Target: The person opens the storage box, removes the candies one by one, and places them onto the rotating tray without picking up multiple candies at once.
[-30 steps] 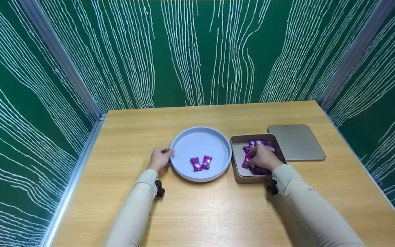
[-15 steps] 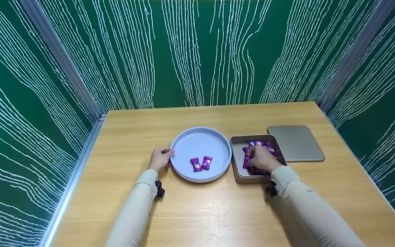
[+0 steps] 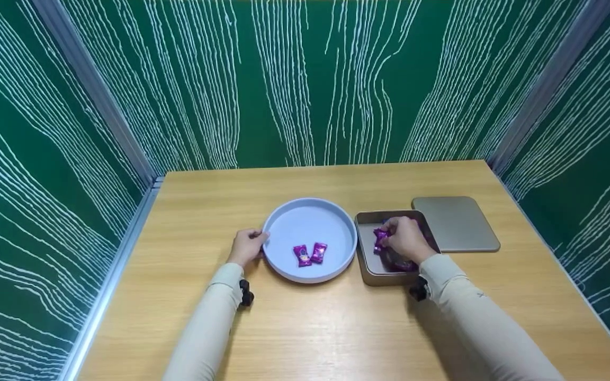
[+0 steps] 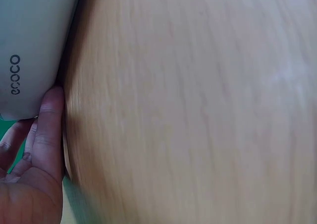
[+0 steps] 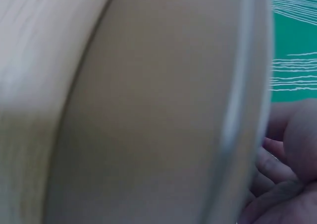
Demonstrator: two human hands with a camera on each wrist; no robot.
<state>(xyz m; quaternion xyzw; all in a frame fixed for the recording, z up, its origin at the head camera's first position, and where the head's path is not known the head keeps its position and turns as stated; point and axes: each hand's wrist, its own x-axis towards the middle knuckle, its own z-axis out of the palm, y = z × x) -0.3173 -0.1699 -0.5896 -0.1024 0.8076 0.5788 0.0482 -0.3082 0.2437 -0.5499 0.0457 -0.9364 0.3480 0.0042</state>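
Observation:
My left hand (image 3: 247,246) holds the left rim of a round pale blue plate (image 3: 307,219). In the left wrist view, the thumb lies against the plate's outer wall (image 4: 37,45), marked "ecoco", and the other fingers (image 4: 11,144) reach over its edge. Two purple wrapped candies (image 3: 302,255) lie side by side on the plate. Inside an open square metal tin (image 3: 389,279), my right hand (image 3: 409,241) pinches a purple wrapped candy (image 3: 378,234). More candies (image 3: 403,266) lie under that hand, partly hidden. The right wrist view shows mostly the tin's wall (image 5: 158,85).
A flat square metal lid (image 3: 457,225) lies on the wooden table (image 3: 305,328), right behind the tin. Plate and tin stand close side by side. Green walls (image 3: 268,95) with white lines enclose the back and sides.
My right hand has shifted slightly within the tin, and its fingers have closed on a candy near the left of the pile. The left hand and the plate stay put.

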